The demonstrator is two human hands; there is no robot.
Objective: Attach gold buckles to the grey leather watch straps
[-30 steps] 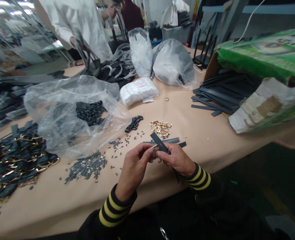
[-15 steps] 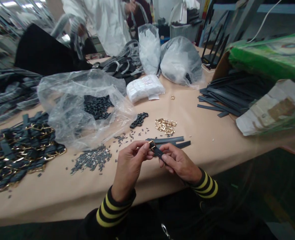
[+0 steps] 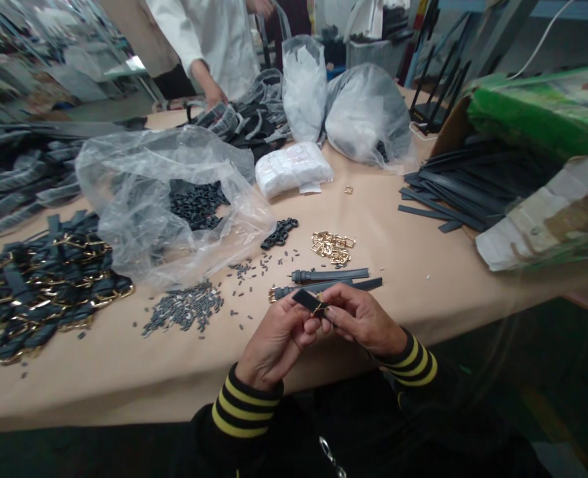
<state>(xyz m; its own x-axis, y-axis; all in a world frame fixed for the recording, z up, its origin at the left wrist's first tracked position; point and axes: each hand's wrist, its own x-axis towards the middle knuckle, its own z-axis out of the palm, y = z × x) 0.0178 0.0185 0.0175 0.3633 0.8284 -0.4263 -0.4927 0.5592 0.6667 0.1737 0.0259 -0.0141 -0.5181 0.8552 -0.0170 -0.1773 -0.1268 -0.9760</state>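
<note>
Both hands are closed on one short dark strap (image 3: 305,299) with a gold buckle (image 3: 318,305) on it. My left hand (image 3: 281,335) pinches it from the left; part of the strap sticks up above the fingers. My right hand (image 3: 363,318) grips it at the buckle end, where fingers cover the rest. Just beyond the hands lie dark straps (image 3: 331,274), some with buckles. Behind these is a small heap of gold buckles (image 3: 332,248). Small dark pieces (image 3: 184,311) are scattered to the left, near a little cluster of dark loops (image 3: 280,234).
A pile of buckled straps (image 3: 49,285) covers the table's left. Clear plastic bags (image 3: 174,159) and a white packet (image 3: 294,170) stand further back. On the right, an open green box (image 3: 543,126) holds dark strips (image 3: 463,186). A co-worker in white (image 3: 214,46) stands across the table.
The strap has been turned: its buckle has gone from the left hand's side to the right hand's fingers. Across the table, the co-worker's large black piece has left view and a hand reaches the pile.
</note>
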